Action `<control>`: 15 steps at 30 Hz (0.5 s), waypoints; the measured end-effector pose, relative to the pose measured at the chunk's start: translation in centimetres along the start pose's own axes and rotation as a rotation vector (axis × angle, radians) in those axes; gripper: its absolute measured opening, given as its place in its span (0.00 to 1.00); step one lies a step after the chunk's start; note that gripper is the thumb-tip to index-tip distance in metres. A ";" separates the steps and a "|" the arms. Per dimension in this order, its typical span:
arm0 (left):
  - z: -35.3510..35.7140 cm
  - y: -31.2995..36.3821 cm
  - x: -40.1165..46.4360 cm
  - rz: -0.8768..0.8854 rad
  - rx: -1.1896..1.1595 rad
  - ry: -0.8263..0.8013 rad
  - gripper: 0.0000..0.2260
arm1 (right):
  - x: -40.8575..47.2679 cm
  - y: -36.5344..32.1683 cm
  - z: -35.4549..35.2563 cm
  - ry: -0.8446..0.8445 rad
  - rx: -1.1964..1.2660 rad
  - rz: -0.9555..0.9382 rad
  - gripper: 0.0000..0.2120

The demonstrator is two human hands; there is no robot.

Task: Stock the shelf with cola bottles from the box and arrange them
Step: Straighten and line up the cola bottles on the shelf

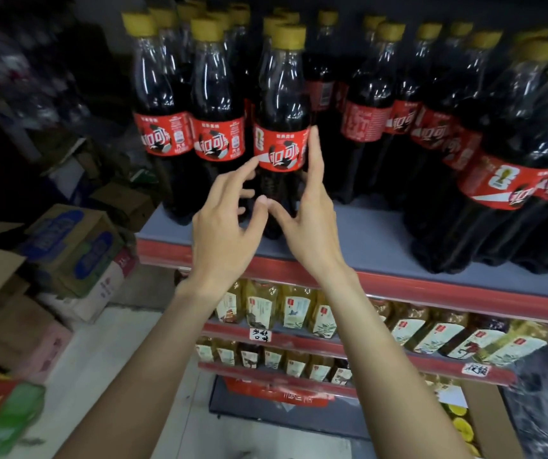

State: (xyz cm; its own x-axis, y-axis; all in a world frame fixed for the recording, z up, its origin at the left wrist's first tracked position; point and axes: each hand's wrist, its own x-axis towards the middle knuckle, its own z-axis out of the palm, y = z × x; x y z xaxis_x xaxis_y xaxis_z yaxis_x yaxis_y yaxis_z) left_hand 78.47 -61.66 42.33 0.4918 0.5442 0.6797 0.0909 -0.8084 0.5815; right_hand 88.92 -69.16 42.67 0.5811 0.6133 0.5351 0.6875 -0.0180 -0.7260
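Note:
Several cola bottles with yellow caps and red labels stand on the grey shelf [375,233]. One front cola bottle [282,104] stands upright at the shelf's left part, between my two hands. My left hand [224,223] is at its lower left, fingers spread, fingertips near the label. My right hand [309,213] is at its lower right, index finger straight up along the label's right edge. Both thumbs meet in front of the bottle's lower body. Neither hand wraps the bottle. Two more bottles [214,94] stand just to the left.
Lower shelves hold yellow tea bottles [294,309]. Cardboard boxes [73,246] are stacked on the floor at the left. A gap on the shelf lies right of the front bottle, then a dense group of cola bottles [484,154] at the right.

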 end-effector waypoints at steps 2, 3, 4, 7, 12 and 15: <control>-0.4 -0.3 0.2 0.024 0.042 0.033 0.20 | 0.3 -0.1 0.7 -0.007 0.002 -0.013 0.48; -0.5 -0.4 0.3 0.032 0.056 0.044 0.19 | 0.5 -0.1 1.0 -0.006 0.005 -0.019 0.48; -0.6 -0.5 0.5 0.040 0.066 0.054 0.19 | 0.7 -0.1 1.2 -0.003 0.008 -0.025 0.48; -0.6 -0.8 0.9 0.062 0.086 0.099 0.18 | 0.9 0.2 1.4 0.010 -0.001 -0.035 0.48; 0.5 -1.0 1.3 0.105 0.145 0.190 0.19 | 0.7 0.3 0.7 -0.084 0.014 -0.054 0.46; 1.5 -0.8 1.4 0.162 0.231 0.235 0.25 | 1.0 1.1 -2.1 -0.129 0.023 -0.162 0.39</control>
State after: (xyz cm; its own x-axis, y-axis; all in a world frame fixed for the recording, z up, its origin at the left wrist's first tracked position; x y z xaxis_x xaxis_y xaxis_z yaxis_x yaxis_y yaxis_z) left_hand 80.42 -60.62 42.14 0.3058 0.4195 0.8547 0.2346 -0.9032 0.3594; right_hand 91.21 -70.25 43.30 0.4018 0.7031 0.5867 0.7566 0.1059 -0.6452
